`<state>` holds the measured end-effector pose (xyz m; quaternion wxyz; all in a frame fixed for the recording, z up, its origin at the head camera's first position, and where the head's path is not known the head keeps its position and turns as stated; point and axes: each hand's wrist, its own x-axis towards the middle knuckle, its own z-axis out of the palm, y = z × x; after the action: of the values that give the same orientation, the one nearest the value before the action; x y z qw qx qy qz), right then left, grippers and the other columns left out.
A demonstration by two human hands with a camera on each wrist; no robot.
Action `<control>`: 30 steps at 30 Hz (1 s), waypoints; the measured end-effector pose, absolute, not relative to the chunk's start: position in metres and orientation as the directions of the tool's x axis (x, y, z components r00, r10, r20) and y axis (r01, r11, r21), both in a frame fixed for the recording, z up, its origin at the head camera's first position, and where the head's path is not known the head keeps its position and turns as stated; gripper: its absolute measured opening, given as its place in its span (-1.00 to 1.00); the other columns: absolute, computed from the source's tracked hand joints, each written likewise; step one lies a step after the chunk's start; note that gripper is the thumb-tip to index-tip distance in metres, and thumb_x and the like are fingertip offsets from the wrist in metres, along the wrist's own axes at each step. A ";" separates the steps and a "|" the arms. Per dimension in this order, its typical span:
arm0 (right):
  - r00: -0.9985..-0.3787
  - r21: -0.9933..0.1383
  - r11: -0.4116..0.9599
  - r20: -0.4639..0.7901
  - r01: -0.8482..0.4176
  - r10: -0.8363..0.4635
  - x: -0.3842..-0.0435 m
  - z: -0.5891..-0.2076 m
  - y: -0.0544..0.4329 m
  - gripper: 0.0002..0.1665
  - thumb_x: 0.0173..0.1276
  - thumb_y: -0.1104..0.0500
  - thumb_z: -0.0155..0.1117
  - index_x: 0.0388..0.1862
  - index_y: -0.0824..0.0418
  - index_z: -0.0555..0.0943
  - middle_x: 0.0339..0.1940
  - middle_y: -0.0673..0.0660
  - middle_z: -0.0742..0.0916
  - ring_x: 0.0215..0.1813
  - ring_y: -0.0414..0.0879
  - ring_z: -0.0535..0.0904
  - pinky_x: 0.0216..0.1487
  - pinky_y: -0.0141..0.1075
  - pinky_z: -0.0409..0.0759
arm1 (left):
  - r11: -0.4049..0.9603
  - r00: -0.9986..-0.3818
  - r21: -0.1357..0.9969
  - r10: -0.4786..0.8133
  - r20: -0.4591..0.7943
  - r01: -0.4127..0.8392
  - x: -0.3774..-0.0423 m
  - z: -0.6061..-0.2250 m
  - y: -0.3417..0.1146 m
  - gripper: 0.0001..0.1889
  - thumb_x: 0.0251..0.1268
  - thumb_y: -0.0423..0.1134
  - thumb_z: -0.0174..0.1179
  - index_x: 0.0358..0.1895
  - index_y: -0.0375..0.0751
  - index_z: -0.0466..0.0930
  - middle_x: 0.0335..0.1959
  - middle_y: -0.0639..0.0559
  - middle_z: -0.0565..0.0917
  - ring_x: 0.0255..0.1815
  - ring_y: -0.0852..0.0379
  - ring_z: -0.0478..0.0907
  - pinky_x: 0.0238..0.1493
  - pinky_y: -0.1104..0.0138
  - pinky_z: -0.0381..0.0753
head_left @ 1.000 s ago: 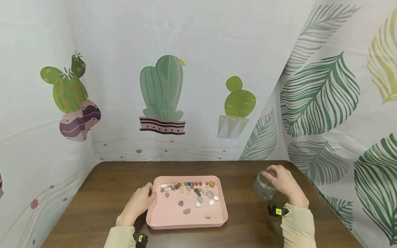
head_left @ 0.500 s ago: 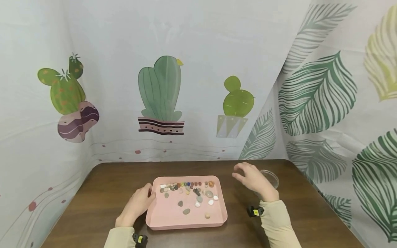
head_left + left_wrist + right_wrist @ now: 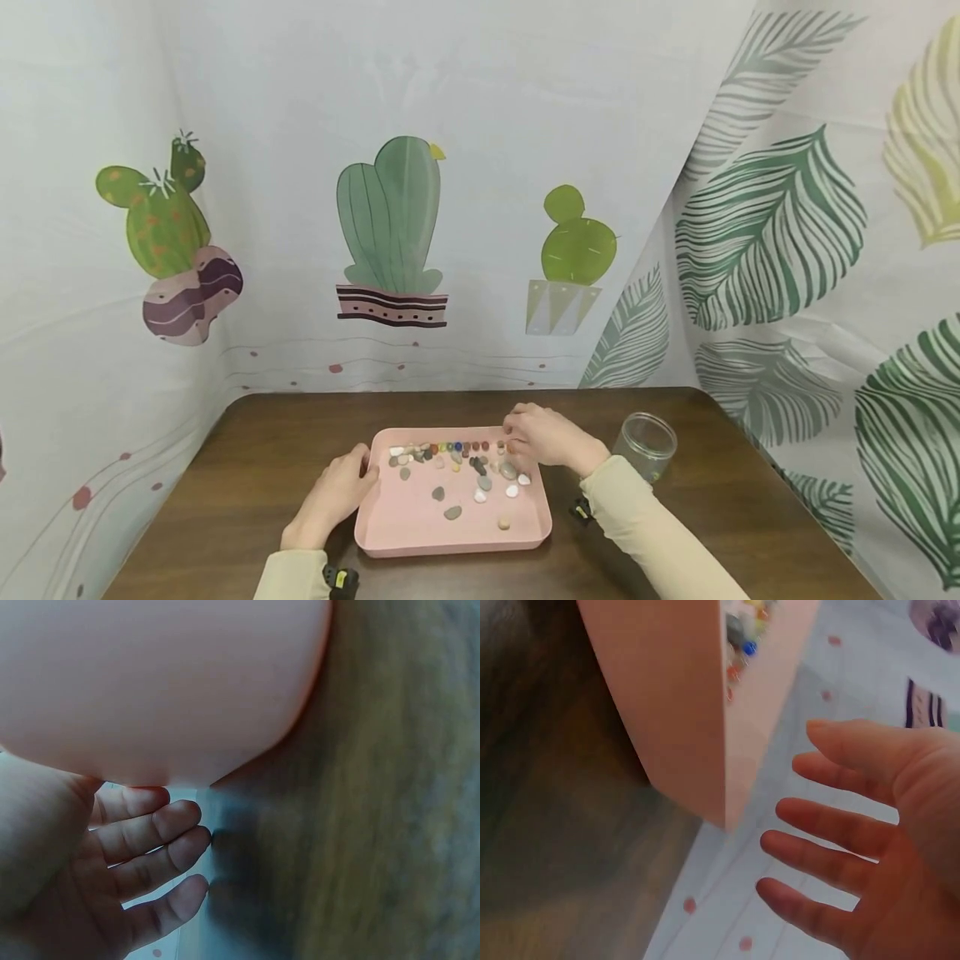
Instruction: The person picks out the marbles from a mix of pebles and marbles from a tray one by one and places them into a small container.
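Note:
A shallow pink tray (image 3: 405, 529) lies on the wooden table. Along its back wall runs a row of small coloured beads (image 3: 458, 447), with an orange one near the right corner partly covered by fingers. Grey, white and tan pebbles (image 3: 453, 512) are scattered inside. My left hand (image 3: 330, 493) rests at the tray's left rim, its fingers loosely extended in the left wrist view. My right hand (image 3: 555, 437) reaches over the back right corner. The right wrist view shows its fingers spread and apart, with nothing between them.
A clear jar (image 3: 647, 446) without a lid stands to the right of the tray, behind my right forearm, with a few coloured bits low inside. The brown table (image 3: 285, 425) meets a cloth backdrop (image 3: 487, 358) printed with cacti and leaves.
My right hand has left the jar's mouth and travelled left to the tray's back right corner. The jar stays in place, and my left hand still rests at the tray's left side.

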<state>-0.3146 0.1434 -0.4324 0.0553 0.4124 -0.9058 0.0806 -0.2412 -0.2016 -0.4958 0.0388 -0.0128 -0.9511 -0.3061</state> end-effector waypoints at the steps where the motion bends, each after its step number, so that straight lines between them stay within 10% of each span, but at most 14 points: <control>1: -0.646 -0.093 0.640 0.155 -0.763 -0.748 -0.315 -0.433 0.139 -0.85 0.31 0.15 0.34 -0.17 0.16 0.67 -0.19 0.04 0.63 -0.18 -0.07 0.56 -0.24 -0.18 0.56 | 0.812 -0.996 0.581 0.001 0.086 0.051 -0.241 -0.495 -0.202 -0.91 0.31 -0.26 0.14 -0.29 -0.17 0.43 -0.53 0.04 0.44 -0.52 0.11 0.39 -0.50 0.24 0.35; 15: -0.652 0.117 0.649 0.019 -0.751 -0.758 -0.323 -0.452 0.104 -0.68 0.34 0.10 0.31 0.07 -0.02 0.67 -0.22 0.00 0.62 -0.14 -0.08 0.56 -0.18 -0.13 0.52 | 0.808 -0.996 0.587 0.003 0.087 0.054 -0.239 -0.494 -0.203 -0.92 0.33 -0.28 0.14 -0.28 -0.18 0.45 -0.52 0.05 0.47 -0.52 0.12 0.40 -0.49 0.24 0.38; 30: -0.609 0.179 0.609 0.062 -0.773 -0.791 -0.332 -0.465 0.098 -0.86 0.41 0.03 0.24 -0.13 -0.03 0.67 -0.43 -0.07 0.53 -0.32 -0.14 0.51 -0.28 -0.18 0.49 | 0.811 -0.998 0.585 -0.013 0.055 0.022 -0.240 -0.494 -0.201 -0.91 0.34 -0.26 0.15 -0.25 -0.19 0.45 -0.51 0.04 0.46 -0.50 0.11 0.40 -0.48 0.24 0.39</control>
<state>-0.3315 0.0983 -0.4652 0.0676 0.4372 -0.8943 -0.0671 -0.2403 -0.2013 -0.4935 0.0281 -0.0025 -0.9511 -0.3075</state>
